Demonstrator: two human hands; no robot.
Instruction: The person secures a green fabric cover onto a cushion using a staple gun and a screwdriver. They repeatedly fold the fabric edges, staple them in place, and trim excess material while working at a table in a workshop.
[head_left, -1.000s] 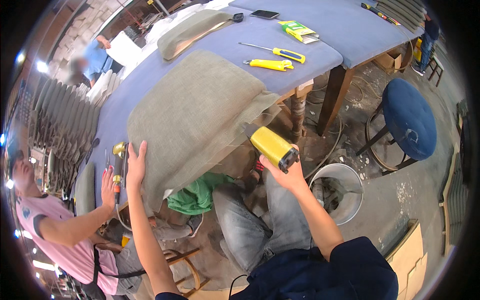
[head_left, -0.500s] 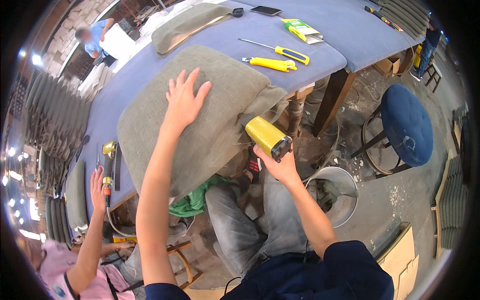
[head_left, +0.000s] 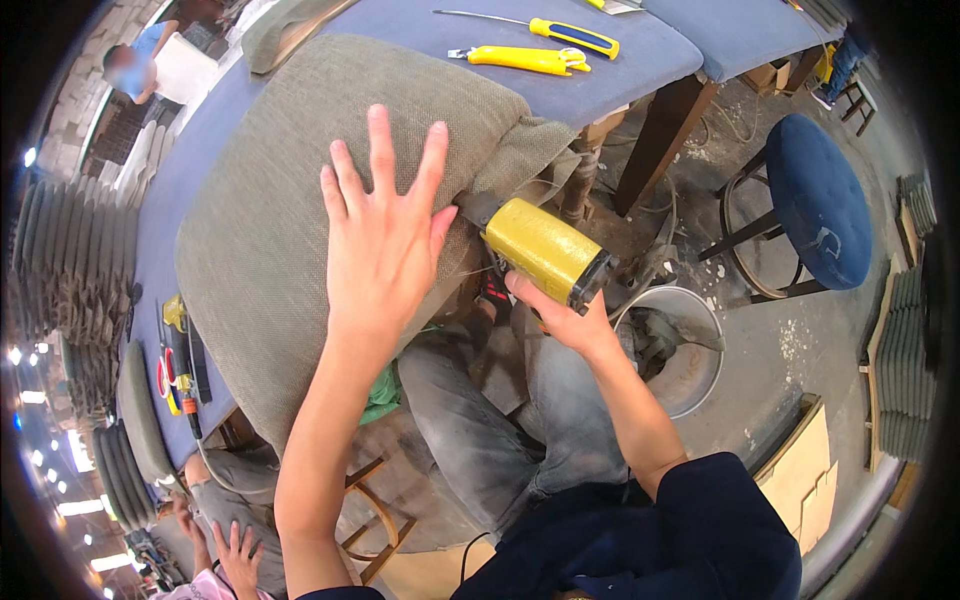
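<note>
A grey-green fabric cushion [head_left: 270, 190] lies on the blue-covered table at its near edge. My left hand [head_left: 383, 235] rests flat on its top, fingers spread. In my right hand [head_left: 572, 318] is a yellow pneumatic staple gun [head_left: 548, 248], its nose against the cushion's right edge beside the loose fabric flap [head_left: 535, 150]. The gun's body hides the exact point of contact. Beyond the cushion lie a yellow-handled screwdriver [head_left: 572, 37] and a pair of yellow-handled pliers or cutters [head_left: 520, 60].
A blue round stool [head_left: 818, 200] stands at right, near a white bucket [head_left: 705, 375] holding fabric scraps. Another staple gun [head_left: 176, 318] lies at the table's left, close to a co-worker's hand [head_left: 238, 555]. Stacked cushions [head_left: 75, 240] fill the far left; flat cardboard [head_left: 800, 480] leans lower right.
My left hand has moved nearer on the cushion, toward its right edge. The staple gun has turned and sits closer to the left hand. The co-worker's hand has dropped away from the table.
</note>
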